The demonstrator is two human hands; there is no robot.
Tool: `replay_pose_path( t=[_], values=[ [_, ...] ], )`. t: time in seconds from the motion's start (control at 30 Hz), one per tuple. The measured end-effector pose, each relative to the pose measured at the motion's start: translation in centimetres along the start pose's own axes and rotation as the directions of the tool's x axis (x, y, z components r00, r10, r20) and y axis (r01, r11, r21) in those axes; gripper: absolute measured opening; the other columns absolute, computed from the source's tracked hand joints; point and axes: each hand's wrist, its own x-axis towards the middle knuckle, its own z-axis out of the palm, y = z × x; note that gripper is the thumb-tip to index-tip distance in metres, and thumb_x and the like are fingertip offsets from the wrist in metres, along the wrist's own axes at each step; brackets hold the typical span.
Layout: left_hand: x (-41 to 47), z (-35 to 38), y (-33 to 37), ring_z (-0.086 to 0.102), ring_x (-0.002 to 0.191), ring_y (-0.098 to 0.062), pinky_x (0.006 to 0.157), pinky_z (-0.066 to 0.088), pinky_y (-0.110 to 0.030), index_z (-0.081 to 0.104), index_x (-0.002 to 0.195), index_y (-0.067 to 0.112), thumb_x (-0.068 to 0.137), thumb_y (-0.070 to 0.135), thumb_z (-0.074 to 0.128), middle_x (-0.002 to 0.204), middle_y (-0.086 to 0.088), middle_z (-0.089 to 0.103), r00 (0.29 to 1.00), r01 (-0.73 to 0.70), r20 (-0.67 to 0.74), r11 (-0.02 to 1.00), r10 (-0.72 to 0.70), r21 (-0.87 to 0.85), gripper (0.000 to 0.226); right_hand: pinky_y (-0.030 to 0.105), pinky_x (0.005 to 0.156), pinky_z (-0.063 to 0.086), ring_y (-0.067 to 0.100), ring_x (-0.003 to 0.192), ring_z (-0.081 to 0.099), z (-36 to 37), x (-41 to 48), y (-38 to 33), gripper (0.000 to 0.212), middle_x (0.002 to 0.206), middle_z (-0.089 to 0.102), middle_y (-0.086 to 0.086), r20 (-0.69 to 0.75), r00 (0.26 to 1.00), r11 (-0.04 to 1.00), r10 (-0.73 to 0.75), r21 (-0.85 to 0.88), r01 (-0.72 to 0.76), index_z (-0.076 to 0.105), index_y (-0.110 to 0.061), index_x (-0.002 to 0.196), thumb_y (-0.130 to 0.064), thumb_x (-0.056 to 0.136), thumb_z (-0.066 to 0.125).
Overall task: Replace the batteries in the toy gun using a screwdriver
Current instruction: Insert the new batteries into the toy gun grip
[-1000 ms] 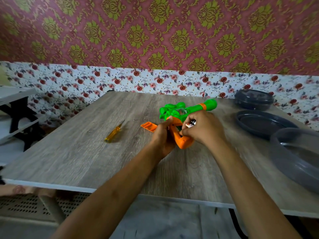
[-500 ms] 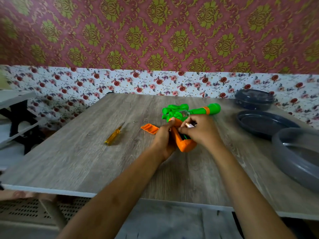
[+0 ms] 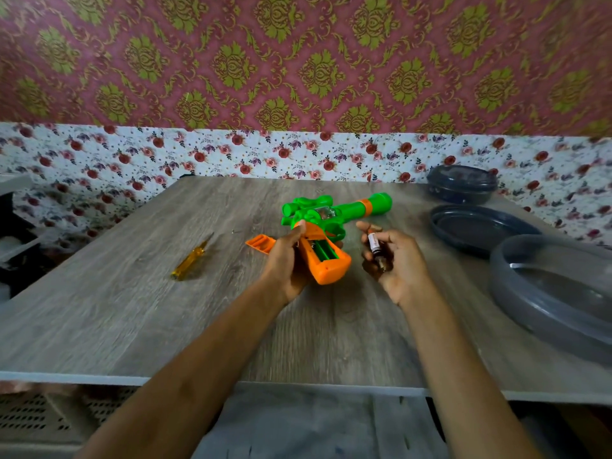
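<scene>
Both hands full: left hand (image 3: 285, 260) gripping toy gun (image 3: 333, 267), right hand (image 3: 402, 273) beside it cradling batteries (image 3: 373, 243); light, slick, likely best pinched mid-length.

Setting: domestic room.
Walls: damask wallpaper (image 3: 298, 61) above floral wallpaper (image 3: 265, 154).
Furnishing: wood-grain tabletop (image 3: 132, 309) bearing dark plastic dishes (image 3: 477, 226).
</scene>
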Motion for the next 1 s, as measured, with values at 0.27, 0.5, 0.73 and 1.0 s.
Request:
replay_pose_path(
  t=[0.27, 0.5, 0.73, 1.0],
  values=[
    [-0.2, 0.0, 0.2, 0.062, 0.092, -0.033, 0.079, 0.049, -0.042, 0.048, 0.122, 0.007, 0.100, 0.029, 0.037, 0.100, -0.018, 0.064, 1.000, -0.011, -0.009, 1.000, 0.011, -0.012, 0.033, 0.012, 0.049, 0.045, 0.004, 0.061, 0.060, -0.4, 0.0, 0.5, 0.022, 0.071, 0.072, -0.002, 0.064, 0.992, 0.985, -0.108, 0.143, 0.098, 0.064, -0.013, 0.092, -0.003, 0.091, 0.044],
    [-0.3, -0.2, 0.2, 0.064, 0.088, -0.030, 0.078, 0.050, -0.041, 0.054, 0.111, 0.006, 0.100, 0.028, 0.039, 0.089, -0.015, 0.070, 1.000, -0.022, -0.011, 0.999, 0.022, -0.026, 0.028, 0.015, 0.052, 0.034, -0.002, 0.068, 0.055, -0.2, -0.4, 0.8, 0.017, 0.073, 0.073, -0.011, -0.033, 0.934, 0.930, -0.355, -0.112, 0.350, 0.065, -0.023, 0.086, -0.007, 0.085, 0.058],
    [-0.3, -0.1, 0.2, 0.069, 0.080, -0.026, 0.075, 0.052, -0.040, 0.056, 0.108, 0.007, 0.099, 0.028, 0.041, 0.089, -0.013, 0.071, 1.000, -0.019, -0.024, 1.000, 0.019, 0.011, 0.027, 0.012, 0.060, 0.048, 0.005, 0.073, 0.067, 0.3, -1.3, 0.7, 0.020, 0.077, 0.073, -0.003, 0.036, 0.804, 0.797, -0.593, -0.117, 0.593, 0.064, -0.015, 0.079, 0.004, 0.077, 0.067],
    [0.1, -0.4, 0.1, 0.064, 0.091, -0.026, 0.084, 0.050, -0.041, 0.058, 0.110, 0.003, 0.099, 0.033, 0.037, 0.097, -0.014, 0.069, 1.000, 0.017, 0.008, 0.999, -0.018, 0.031, 0.038, 0.008, 0.070, 0.046, -0.004, 0.081, 0.067, 1.5, -1.9, 2.6, 0.011, 0.083, 0.070, -0.006, 0.404, 0.596, 0.383, -0.694, -0.493, 0.781, 0.065, -0.005, 0.079, -0.009, 0.073, 0.074]
  ],
)
